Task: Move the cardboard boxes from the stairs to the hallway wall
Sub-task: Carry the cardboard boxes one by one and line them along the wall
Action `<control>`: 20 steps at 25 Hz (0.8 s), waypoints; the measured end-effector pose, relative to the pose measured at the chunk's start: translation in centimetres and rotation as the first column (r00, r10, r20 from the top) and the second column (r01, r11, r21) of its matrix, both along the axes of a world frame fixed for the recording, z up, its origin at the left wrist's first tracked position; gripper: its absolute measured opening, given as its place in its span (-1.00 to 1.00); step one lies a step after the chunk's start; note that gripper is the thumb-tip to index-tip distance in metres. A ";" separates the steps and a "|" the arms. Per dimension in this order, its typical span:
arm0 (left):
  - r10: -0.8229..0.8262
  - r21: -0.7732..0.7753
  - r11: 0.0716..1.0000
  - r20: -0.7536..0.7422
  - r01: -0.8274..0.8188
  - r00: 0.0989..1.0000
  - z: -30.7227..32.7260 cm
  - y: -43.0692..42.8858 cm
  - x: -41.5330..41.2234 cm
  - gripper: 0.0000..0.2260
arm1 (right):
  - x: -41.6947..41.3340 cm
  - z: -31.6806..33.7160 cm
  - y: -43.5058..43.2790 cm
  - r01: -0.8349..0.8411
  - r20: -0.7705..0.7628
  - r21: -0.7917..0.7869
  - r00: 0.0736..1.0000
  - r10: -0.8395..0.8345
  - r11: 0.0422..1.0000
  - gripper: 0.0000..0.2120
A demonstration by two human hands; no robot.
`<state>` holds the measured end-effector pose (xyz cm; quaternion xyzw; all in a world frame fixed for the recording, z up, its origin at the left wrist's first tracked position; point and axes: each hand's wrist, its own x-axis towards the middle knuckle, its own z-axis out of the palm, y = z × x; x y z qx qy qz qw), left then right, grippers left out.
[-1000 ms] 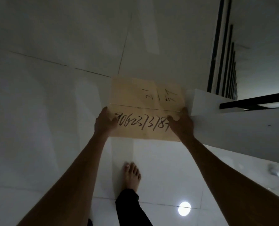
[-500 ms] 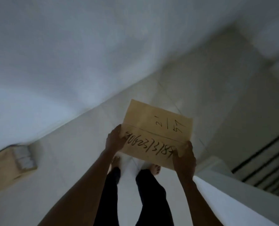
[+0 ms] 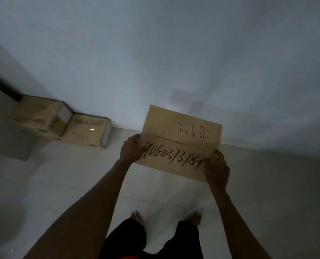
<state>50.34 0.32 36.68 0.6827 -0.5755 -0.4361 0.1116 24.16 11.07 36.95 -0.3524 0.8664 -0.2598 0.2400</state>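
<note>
I carry a tan cardboard box (image 3: 181, 135) with black handwritten numbers on its top, held out in front of me above the floor. My left hand (image 3: 132, 148) grips its near left edge and my right hand (image 3: 216, 170) grips its near right corner. Two more cardboard boxes stand on the floor against the white wall at the left: a taller one (image 3: 37, 116) and a lower one (image 3: 87, 131) beside it, touching it. The carried box is to the right of them, close to the wall.
The white hallway wall (image 3: 174, 62) fills the upper view and meets the pale tiled floor (image 3: 62, 184) just behind the carried box. A dark edge (image 3: 2, 85) runs at the far left. My bare feet (image 3: 136, 216) stand on the tiles below.
I have turned away from the stairs and railing to face the wall. The two boxes by the wall have come into view at the left. Both hands keep the same hold.
</note>
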 end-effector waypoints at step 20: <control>0.475 0.203 0.855 0.058 -0.476 0.878 -25.3 -27.8 43.4 -0.43 | 42.5 -26.9 -36.7 -0.251 0.180 0.082 0.955 0.234 0.964 -0.57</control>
